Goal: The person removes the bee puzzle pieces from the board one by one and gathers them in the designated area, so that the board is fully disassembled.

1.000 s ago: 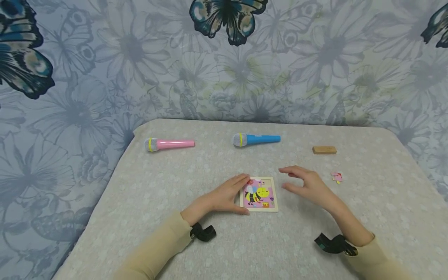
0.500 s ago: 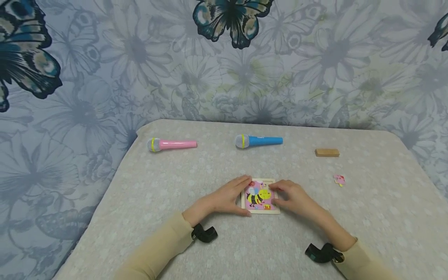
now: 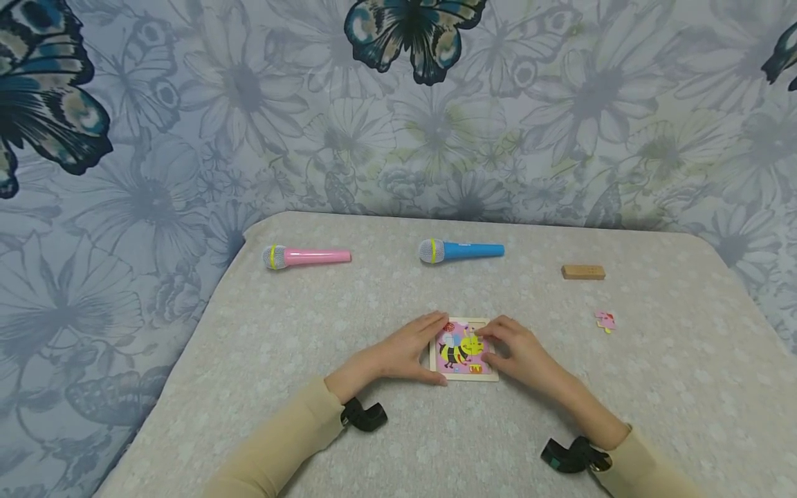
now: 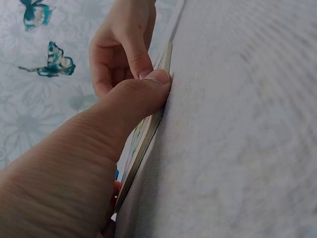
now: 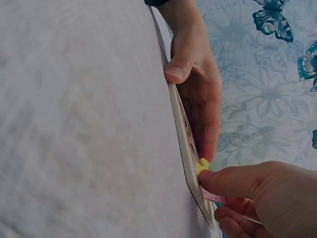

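Observation:
A small square jigsaw puzzle (image 3: 467, 377) with a pale wooden frame and a bee picture lies on the cloth in the head view. My left hand (image 3: 398, 353) holds its left side, thumb at the near corner and fingers at the far one. At the right side, my right hand (image 3: 526, 356) pinches a pink and yellow puzzle piece (image 5: 214, 196) between thumb and fingers. In the right wrist view that piece is tilted up out of the frame. Part of it is hidden by the thumb. Another pink puzzle piece (image 3: 605, 321) lies apart, to the right.
Along the back of the cloth-covered table (image 3: 349, 297) lie a pink toy microphone (image 3: 316, 256), a blue toy microphone (image 3: 472, 250) and a small wooden block (image 3: 583, 272). Behind the table's far edge hangs a floral backdrop (image 3: 398, 152) with butterflies.
My right hand has moved left to the puzzle, and its fingers have taken hold of a piece at the right side. The left hand has stayed on the frame. The view has shifted slightly.

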A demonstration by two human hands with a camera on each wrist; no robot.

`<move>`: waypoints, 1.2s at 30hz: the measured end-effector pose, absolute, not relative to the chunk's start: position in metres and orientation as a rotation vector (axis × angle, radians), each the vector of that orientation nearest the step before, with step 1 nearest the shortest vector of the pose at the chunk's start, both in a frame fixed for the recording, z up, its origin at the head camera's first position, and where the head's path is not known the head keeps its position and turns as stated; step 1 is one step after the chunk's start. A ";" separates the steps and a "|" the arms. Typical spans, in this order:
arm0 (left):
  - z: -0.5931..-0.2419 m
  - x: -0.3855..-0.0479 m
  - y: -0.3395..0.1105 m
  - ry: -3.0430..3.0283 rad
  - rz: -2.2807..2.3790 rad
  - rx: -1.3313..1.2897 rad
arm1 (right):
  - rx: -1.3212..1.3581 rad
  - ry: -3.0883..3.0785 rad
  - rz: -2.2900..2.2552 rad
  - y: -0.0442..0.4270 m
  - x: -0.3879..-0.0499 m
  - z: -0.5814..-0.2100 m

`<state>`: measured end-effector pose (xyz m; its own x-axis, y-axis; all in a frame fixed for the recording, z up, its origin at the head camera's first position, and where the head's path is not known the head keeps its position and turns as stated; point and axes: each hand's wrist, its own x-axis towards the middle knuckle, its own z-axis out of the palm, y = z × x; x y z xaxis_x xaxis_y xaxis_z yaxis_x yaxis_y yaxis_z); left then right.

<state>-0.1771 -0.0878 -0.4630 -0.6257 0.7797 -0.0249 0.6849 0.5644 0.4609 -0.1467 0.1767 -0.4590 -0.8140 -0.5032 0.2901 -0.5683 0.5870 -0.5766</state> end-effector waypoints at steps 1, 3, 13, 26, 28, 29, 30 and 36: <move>-0.463 -0.177 -0.088 2.571 0.612 1.224 | 0.928 -2.702 1.042 0.177 -0.147 -0.459; -0.463 -0.177 -0.088 2.573 0.615 1.227 | 0.944 -2.682 1.049 0.177 -0.147 -0.460; -0.466 -0.177 -0.087 2.570 0.622 1.217 | 1.025 -2.616 1.012 0.178 -0.149 -0.463; -0.466 -0.177 -0.085 2.575 0.614 1.226 | 1.007 -2.656 0.929 0.189 -0.150 -0.446; -0.466 -0.177 -0.084 2.574 0.617 1.231 | 0.987 -2.634 0.961 0.199 -0.151 -0.442; -0.465 -0.177 -0.084 2.573 0.620 1.231 | 0.975 -2.619 0.978 0.206 -0.152 -0.439; -0.465 -0.177 -0.084 2.573 0.617 1.231 | 0.968 -2.597 0.986 0.214 -0.153 -0.437; -0.465 -0.178 -0.085 2.580 0.606 1.218 | 0.878 -2.538 0.962 0.268 -0.152 -0.428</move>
